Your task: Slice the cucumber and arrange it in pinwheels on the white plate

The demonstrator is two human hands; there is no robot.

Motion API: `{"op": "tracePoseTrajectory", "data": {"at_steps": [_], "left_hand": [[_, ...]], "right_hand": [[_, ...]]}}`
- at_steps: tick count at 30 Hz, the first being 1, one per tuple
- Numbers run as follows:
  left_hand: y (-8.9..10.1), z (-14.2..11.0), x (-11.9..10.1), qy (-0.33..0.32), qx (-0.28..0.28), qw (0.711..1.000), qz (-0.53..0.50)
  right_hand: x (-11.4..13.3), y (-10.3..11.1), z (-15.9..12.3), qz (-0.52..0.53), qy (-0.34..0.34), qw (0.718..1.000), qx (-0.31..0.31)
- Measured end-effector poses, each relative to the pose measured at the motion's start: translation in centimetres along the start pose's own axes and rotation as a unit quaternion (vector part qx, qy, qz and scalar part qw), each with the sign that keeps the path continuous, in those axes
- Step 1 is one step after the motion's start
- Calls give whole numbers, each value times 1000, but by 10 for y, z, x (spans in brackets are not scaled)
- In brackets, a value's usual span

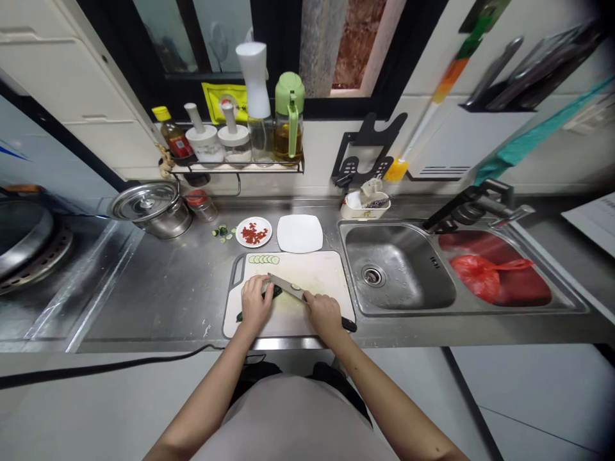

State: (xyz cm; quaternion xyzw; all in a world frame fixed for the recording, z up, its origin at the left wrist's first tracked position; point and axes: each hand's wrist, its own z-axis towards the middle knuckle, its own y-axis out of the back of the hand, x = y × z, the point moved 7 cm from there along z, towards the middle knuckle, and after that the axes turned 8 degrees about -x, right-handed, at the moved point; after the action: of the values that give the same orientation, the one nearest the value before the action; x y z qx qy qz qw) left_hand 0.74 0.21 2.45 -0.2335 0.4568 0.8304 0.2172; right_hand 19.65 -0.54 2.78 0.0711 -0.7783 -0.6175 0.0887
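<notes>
A white cutting board [321, 272] lies on the steel counter in front of me. My left hand [255, 301] is curled over a dark green cucumber [277, 291] and holds it down on the board. My right hand [325, 312] grips the black handle of a knife [287, 286]. The blade angles up to the left and meets the cucumber beside my left fingers. A row of several cucumber slices [264, 259] lies along the board's far edge.
Behind the board stand a small plate of red pieces [254, 232], a white square plate [300, 233] and some cucumber scraps [222, 232]. A lidded steel pot [150, 208] is at left. A double sink [398, 275] with a red bag [480, 274] is at right.
</notes>
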Motion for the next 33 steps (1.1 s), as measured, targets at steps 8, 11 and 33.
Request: {"op": "tracePoseTrajectory", "data": {"at_steps": [8,11,33], "left_hand": [[-12,23,-30,-50,133,990,6],[-19,28,-36,-61,173,983,15],[-23,51,11,211,113,971,-31]], "right_hand": [[4,12,0,7,20,999,-34],[7,14,-1,11,32,999,-42],[-36,7,-13,-11,-28,999,-35]]}}
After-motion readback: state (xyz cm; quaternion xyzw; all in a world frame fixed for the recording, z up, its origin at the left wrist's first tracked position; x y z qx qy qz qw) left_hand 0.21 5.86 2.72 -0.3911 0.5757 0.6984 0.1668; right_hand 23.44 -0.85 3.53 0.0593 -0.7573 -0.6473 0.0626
